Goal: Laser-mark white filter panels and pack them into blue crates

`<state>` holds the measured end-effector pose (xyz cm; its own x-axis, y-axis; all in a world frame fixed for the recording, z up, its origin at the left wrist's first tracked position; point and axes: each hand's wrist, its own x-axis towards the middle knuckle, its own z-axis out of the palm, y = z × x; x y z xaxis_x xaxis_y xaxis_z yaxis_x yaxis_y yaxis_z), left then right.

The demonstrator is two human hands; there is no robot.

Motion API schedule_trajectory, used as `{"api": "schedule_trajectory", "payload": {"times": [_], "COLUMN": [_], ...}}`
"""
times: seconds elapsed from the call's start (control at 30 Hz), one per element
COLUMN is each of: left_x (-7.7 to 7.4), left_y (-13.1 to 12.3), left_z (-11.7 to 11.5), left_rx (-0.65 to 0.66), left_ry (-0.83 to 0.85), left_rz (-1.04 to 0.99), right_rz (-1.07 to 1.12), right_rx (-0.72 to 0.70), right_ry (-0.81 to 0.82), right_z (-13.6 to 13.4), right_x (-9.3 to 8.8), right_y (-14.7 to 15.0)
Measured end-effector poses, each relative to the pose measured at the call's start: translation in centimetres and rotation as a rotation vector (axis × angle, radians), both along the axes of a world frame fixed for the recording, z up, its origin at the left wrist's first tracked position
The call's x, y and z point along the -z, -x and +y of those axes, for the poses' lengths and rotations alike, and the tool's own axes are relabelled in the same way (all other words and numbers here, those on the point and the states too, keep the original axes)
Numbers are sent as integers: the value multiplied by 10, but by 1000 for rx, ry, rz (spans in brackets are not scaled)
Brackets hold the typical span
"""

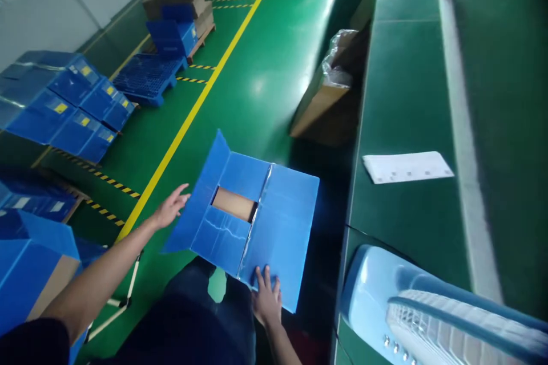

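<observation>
A: Which step is this, would you say?

B: Closing up, by my reading. The blue corrugated-plastic box [252,222] sits on the glossy green floor [265,68], just in front of the person's knees and close beside the near edge of the long green workbench [402,97]. The right hand [266,295] lies flat on the near right flap, fingers spread, pressing and gripping nothing. The left hand [171,208] is open, fingers apart, at the raised left flap, at most just touching its edge.

A: So the flaps aren't all down?

B: No. A brown gap shows in the middle, and the left flap stands out at a slant. It looks as though that flap wants folding inward over the gap while the right palm holds the other one down.

A: Room to work?

B: Plenty on the left, as far as the yellow floor line [192,108]. The right is tight: the bench edge runs alongside, and a pale blue fan [428,308] sits at its near corner. A tilted cardboard carton with clear wrap [325,102] leans against the bench further on. The stacked blue crates [64,108] are well apart.
</observation>
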<state>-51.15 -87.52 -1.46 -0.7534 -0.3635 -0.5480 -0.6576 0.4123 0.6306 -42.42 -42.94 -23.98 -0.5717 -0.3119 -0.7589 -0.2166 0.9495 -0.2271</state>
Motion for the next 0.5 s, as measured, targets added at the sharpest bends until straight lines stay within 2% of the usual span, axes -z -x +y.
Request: {"api": "schedule_trajectory", "payload": {"times": [0.07,0.1,0.2,0.3,0.33,0.4,0.5], "left_x": [28,47,110,163,175,190,196], "left_y": [0,3,14,17,15,11,4], "left_z": [43,67,135,174,181,186,182], "left_rx": [135,248,551,719,737,740,763], "left_ry": [-148,-145,-16,130,163,204,233], "left_rz": [94,103,-39,-151,-161,-159,-121], "right_rz": [-24,-35,-40,-35,-33,-25,8], "right_rx": [49,72,99,102,109,138,216], "right_ry": [-6,-10,-20,-27,-28,-31,-25], "right_z": [-4,-6,-16,-27,-32,-43,-67], "right_x": [-1,0,1,1,0,-3,-13], "right_y": [3,4,6,3,1,-5,-16]}}
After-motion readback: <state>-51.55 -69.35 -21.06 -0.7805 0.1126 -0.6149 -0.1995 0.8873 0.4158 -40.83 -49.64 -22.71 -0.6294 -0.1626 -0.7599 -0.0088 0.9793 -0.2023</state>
